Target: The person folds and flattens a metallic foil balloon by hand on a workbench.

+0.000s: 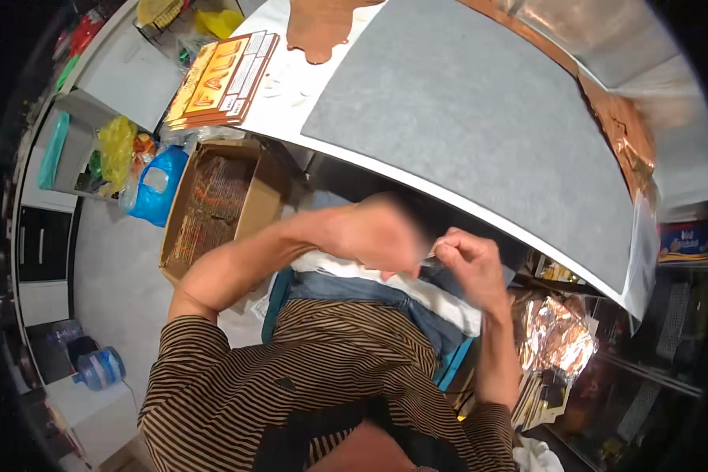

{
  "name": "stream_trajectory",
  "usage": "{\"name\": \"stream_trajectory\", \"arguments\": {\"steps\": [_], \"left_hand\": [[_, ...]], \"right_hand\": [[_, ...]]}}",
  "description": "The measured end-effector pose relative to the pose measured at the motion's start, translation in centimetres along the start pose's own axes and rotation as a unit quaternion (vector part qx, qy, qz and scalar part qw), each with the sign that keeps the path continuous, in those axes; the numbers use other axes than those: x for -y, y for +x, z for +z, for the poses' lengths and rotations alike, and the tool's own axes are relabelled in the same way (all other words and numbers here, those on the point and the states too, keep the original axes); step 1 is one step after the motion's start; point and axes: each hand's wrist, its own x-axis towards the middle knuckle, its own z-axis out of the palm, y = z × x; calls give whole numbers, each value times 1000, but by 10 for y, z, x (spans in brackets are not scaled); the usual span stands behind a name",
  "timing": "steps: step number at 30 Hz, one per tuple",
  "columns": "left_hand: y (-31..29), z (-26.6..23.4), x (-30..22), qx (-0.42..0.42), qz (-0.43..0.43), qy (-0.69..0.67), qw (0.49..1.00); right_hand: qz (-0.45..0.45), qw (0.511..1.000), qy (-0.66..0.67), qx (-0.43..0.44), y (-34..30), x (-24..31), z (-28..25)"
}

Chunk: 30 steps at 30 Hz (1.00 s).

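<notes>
Above my lap, just short of the table's near edge, my two hands come close together. My right hand (473,266) is closed in a pinch, thumb against the fingers. A tiny thin thing shows at its fingertips, too small to name. Beside it on the left, my left hand (381,240) is smeared by a blur, so its fingers and anything in them are hidden. Beneath the hands a white cloth (442,304) lies across blue denim (346,289) on my lap.
Before me stands a white table with a grey mat (480,110). At its left lie stacked yellow printed boards (216,82) and a brown leather-like piece (318,31). A cardboard box (263,185) packed with thin sheets stands left of my arm. Crumpled copper foil (558,334) is at the right.
</notes>
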Motion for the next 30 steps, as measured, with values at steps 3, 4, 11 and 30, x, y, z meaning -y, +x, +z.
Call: {"name": "stream_trajectory", "arguments": {"steps": [3, 4, 11, 30], "left_hand": [[6, 6, 5, -178, 133, -195, 955], [13, 8, 6, -239, 172, -221, 930], [-5, 8, -3, -109, 174, 195, 959], [-4, 19, -29, -53, 82, 142, 985]], "right_hand": [[-39, 998, -7, -53, -3, -5, 30], [-58, 996, -36, -49, -4, -2, 38], [-110, 981, -143, -74, -2, 54, 10], [-110, 989, -68, -71, -4, 57, -2]]}}
